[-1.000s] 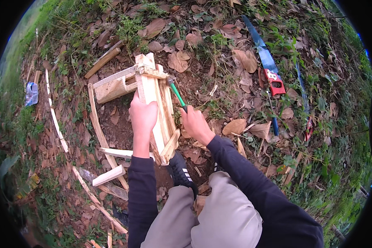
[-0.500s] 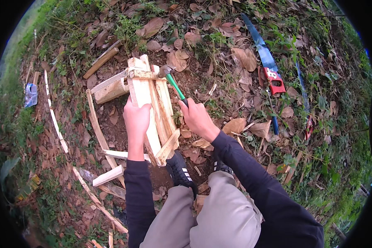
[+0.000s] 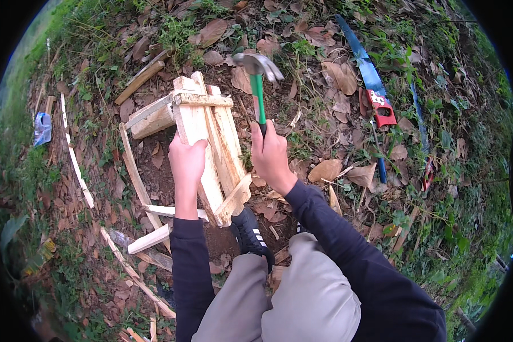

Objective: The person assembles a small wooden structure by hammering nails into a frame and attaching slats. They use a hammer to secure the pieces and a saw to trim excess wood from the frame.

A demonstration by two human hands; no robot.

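Note:
My right hand is closed round the dark grip of a claw hammer with a green handle. The hammer's head is raised, apart from the wood and to the right of its far end. My left hand is wrapped over the left edge of a wooden frame, made of pale rough boards; its fingertips are hidden behind the wood. A short crosspiece spans the boards at the far end, and another crosspiece lies slantwise at the near end, by my shoe.
A saw with a red handle lies at the right, beside a second saw and a blue-handled tool. Wood strips and a cut branch lie among dry leaves at left. A crumpled clear plastic item is farther left.
The hammer has lifted off the far crosspiece and swung up and to the right, with my right hand turning upright. My left hand stays on the wooden frame.

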